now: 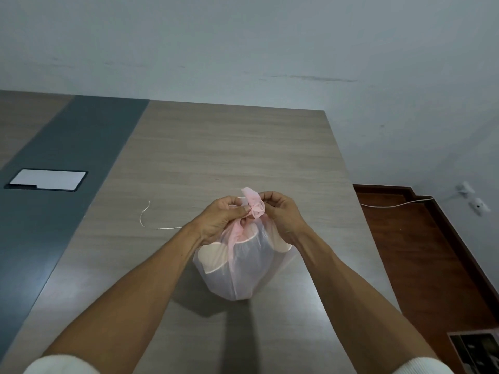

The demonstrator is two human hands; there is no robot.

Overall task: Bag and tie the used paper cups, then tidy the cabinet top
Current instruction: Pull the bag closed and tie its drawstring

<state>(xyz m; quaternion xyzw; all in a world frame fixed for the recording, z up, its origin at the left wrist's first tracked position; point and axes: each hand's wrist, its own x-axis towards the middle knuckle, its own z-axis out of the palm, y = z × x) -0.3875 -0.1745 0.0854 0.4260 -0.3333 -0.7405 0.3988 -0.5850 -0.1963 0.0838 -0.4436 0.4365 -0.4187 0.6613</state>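
A thin pink-white plastic bag [243,273] stands on the wooden cabinet top [216,157], with paper cups [213,259] showing through its film. The bag's neck [253,205] is gathered and twisted into pink folds above it. My left hand [221,221] pinches the gathered plastic from the left, thumb on top. My right hand [280,214] pinches the twisted end from the right. Both hands meet at the neck, above the cups.
A thin white string [147,218] lies on the cabinet top left of the bag. A dark grey strip with a white rectangular inset [47,179] runs along the left. Right of the cabinet edge lie a brown floor [421,252], a white cable [394,205] and a wall socket [471,198].
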